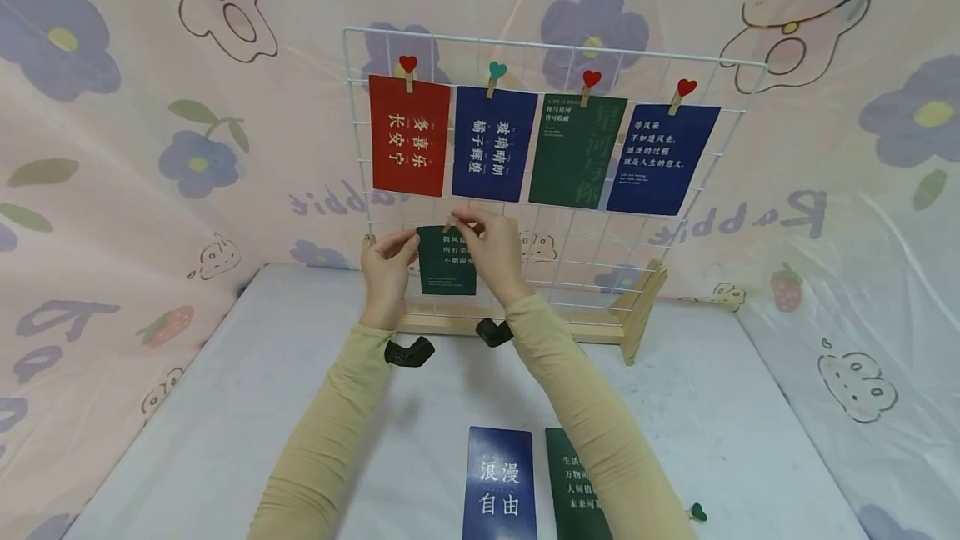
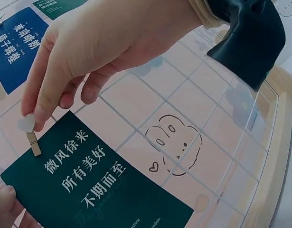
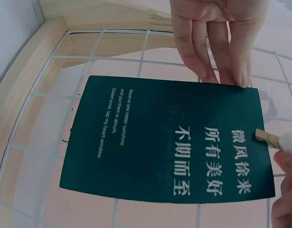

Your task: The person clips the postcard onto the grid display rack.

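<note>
Held up against the lower left part of the white wire grid (image 1: 555,273) is a dark green card (image 1: 444,277) with white writing. My left hand (image 1: 385,282) pinches its left edge near the top corner. Fingers and thumb of my right hand (image 1: 495,255) pinch a small wooden clothespin (image 2: 34,146) by its white heart end. The clothespin sits over the card's top edge, as both wrist views show. In the right wrist view, the left hand (image 3: 219,38) grips the card's side, while the right hand (image 3: 287,190) shows only partly at the frame's edge.
Above, a red card (image 1: 408,165), two blue cards (image 1: 491,182) and a green card (image 1: 562,173) hang from heart clothespins. A wooden base (image 1: 442,323) supports the grid. Another blue card (image 1: 498,448), a green card (image 1: 562,482) and a green-heart clothespin (image 1: 698,512) lie on the table.
</note>
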Demonstrator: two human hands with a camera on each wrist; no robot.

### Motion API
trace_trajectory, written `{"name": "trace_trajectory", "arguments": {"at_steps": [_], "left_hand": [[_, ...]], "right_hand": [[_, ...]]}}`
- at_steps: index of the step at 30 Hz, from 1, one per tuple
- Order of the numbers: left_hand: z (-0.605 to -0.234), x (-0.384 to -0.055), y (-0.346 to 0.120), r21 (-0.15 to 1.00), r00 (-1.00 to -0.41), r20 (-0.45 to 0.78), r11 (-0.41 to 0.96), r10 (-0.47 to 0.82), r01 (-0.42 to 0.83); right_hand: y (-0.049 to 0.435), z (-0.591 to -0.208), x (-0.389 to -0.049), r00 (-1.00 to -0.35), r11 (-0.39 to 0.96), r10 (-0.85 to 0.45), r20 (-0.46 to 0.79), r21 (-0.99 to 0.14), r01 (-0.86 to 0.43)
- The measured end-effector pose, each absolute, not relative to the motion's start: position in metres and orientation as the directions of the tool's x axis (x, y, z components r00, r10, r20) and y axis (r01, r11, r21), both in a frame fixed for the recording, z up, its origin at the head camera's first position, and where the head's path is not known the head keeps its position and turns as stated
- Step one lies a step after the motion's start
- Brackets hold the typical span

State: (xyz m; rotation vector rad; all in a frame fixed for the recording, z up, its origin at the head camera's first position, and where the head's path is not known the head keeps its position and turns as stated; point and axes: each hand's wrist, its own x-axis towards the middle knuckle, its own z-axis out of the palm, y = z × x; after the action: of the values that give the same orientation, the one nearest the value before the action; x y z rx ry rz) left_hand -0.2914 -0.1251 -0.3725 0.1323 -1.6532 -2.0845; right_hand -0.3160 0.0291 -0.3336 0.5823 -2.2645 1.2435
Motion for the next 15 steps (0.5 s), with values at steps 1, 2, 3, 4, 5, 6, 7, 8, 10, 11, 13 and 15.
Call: {"name": "trace_trajectory", "arguments": {"at_steps": [1, 2, 3, 4, 5, 6, 7, 8, 10, 11, 13, 15], "left_hand": [[-0.3727, -0.2913, -0.1257, 0.939, -0.882, 0.214, -0.161, -0.421, 0.304], [-0.3729, -0.2915, -0.1263, 0.938, -0.880, 0.216, -0.159, -0.423, 0.307], [-0.3732, -0.2917, -0.1269, 0.937, -0.879, 0.217, -0.161, -0.425, 0.309], [-0.3734, -0.2916, -0.1276, 0.937, -0.878, 0.219, -0.159, -0.425, 0.311], [-0.3735, -0.2914, -0.1282, 0.936, -0.877, 0.223, -0.157, -0.426, 0.314], [-0.3739, -0.2916, -0.1290, 0.937, -0.877, 0.223, -0.155, -0.425, 0.314], [-0.3741, -0.2915, -0.1295, 0.936, -0.877, 0.225, -0.155, -0.424, 0.315], [-0.3743, -0.2915, -0.1301, 0.937, -0.877, 0.227, -0.152, -0.423, 0.316], [-0.3744, -0.2913, -0.1312, 0.935, -0.879, 0.227, -0.157, -0.419, 0.317], [-0.3745, -0.2912, -0.1316, 0.934, -0.881, 0.227, -0.162, -0.416, 0.317], [-0.3745, -0.2909, -0.1326, 0.933, -0.885, 0.225, -0.172, -0.408, 0.317], [-0.3743, -0.2908, -0.1338, 0.931, -0.888, 0.225, -0.179, -0.402, 0.317]], "right_hand": [[0.0297, -0.3342, -0.3159, -0.787, 0.481, -0.132, 0.603, -0.655, -0.582], [0.0304, -0.3349, -0.3161, -0.785, 0.468, -0.133, 0.605, -0.659, -0.588], [0.0311, -0.3356, -0.3165, -0.779, 0.454, -0.134, 0.612, -0.661, -0.597], [0.0317, -0.3363, -0.3166, -0.775, 0.439, -0.136, 0.616, -0.664, -0.605], [0.0324, -0.3372, -0.3170, -0.770, 0.427, -0.139, 0.622, -0.664, -0.614], [0.0331, -0.3379, -0.3171, -0.765, 0.415, -0.143, 0.627, -0.664, -0.622], [0.0338, -0.3388, -0.3173, -0.762, 0.404, -0.147, 0.631, -0.665, -0.628], [0.0345, -0.3397, -0.3177, -0.759, 0.396, -0.150, 0.634, -0.665, -0.634], [0.0358, -0.3413, -0.3177, -0.755, 0.380, -0.152, 0.638, -0.667, -0.640], [0.0364, -0.3421, -0.3181, -0.754, 0.377, -0.153, 0.639, -0.668, -0.642], [0.0375, -0.3432, -0.3186, -0.756, 0.371, -0.153, 0.637, -0.672, -0.641], [0.0389, -0.3436, -0.3188, -0.757, 0.366, -0.151, 0.635, -0.676, -0.640]]}}
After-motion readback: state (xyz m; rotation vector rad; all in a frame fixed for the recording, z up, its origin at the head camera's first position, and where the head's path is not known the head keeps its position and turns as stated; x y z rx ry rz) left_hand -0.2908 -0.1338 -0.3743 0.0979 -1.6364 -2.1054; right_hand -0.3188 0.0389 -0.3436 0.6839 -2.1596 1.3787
